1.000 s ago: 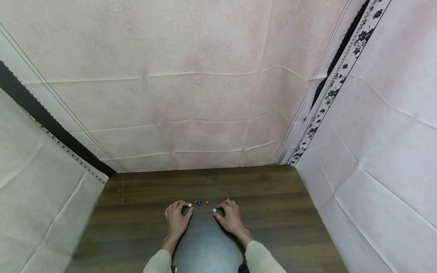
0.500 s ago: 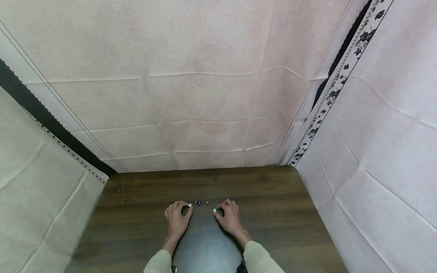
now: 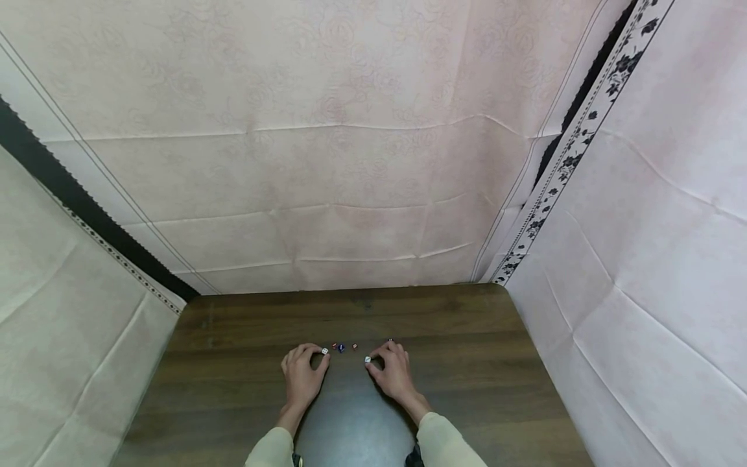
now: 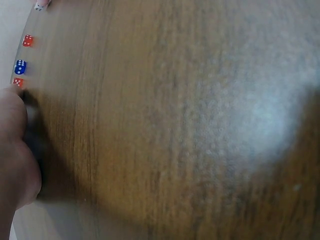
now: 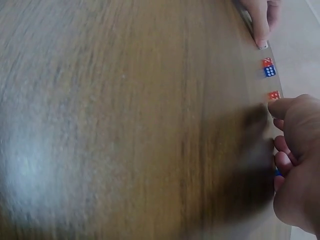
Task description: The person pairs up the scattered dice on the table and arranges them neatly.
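Change: Almost nothing has moved since the earlier frame; the left grip (image 3: 305, 375) and right grip (image 3: 395, 373) keep their places, the whole head view drifting only slightly.
Left hand: Thumb and forefinger pinch the left white die (image 3: 324, 351) over the far half of the tabletop (image 3: 467, 331).
Right hand: Thumb and forefinger pinch the right white die (image 3: 367, 359); whether either cube is lifted cannot be told.
Between hands: The paired red die (image 3: 334, 346) sits just beside the blue die (image 3: 341, 348); the lone red die (image 3: 355, 346) stands apart.
Half hidden: A blue piece (image 3: 390, 340), probably another die, lies just beyond the right fingers.
Good handling: Light, even pressure on opposite faces should serve best; a hard squeeze could twist such small cubes loose, and a wide sweep might knock the neighbours.
Surface: Wood grain, rounded far corners, pale glare between the forearms.
Room: Creased, rose-patterned back cloth (image 3: 350, 168); right cloth (image 3: 659, 246) edged by a black floral border (image 3: 626, 62); left cloth (image 3: 58, 279) beside a dark strip (image 3: 87, 204).
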